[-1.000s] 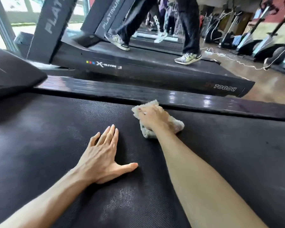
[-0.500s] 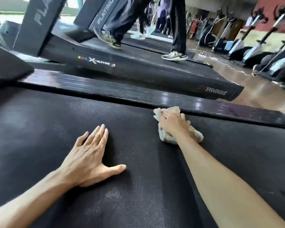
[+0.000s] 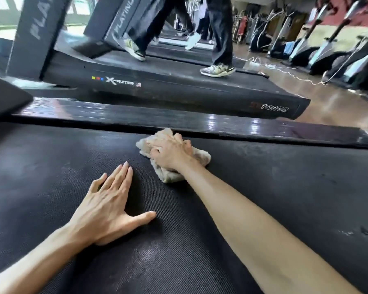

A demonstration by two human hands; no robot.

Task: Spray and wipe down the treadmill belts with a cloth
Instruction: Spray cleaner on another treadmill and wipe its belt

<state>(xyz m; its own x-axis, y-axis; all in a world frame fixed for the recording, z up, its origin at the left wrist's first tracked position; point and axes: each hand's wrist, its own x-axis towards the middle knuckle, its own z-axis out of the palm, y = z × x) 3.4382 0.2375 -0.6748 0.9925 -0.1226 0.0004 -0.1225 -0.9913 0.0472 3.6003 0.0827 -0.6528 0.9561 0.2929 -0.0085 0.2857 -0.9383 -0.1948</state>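
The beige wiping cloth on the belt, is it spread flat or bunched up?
Bunched up. The beige wiping cloth sits crumpled in folds under the right hand, on the black treadmill belt.

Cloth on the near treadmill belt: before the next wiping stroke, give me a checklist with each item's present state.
1. Right hand grips the cloth: ok.
2. Cloth lies on the belt, close to the side rail: ok.
3. Left hand rests flat on the belt, fingers straight, apart from the cloth: ok.
4. Belt to the right of the cloth bare of objects: ok.
5. Belt sprayed or cloth damp: cannot tell.
6. Spray bottle at hand: cannot tell, none in view.
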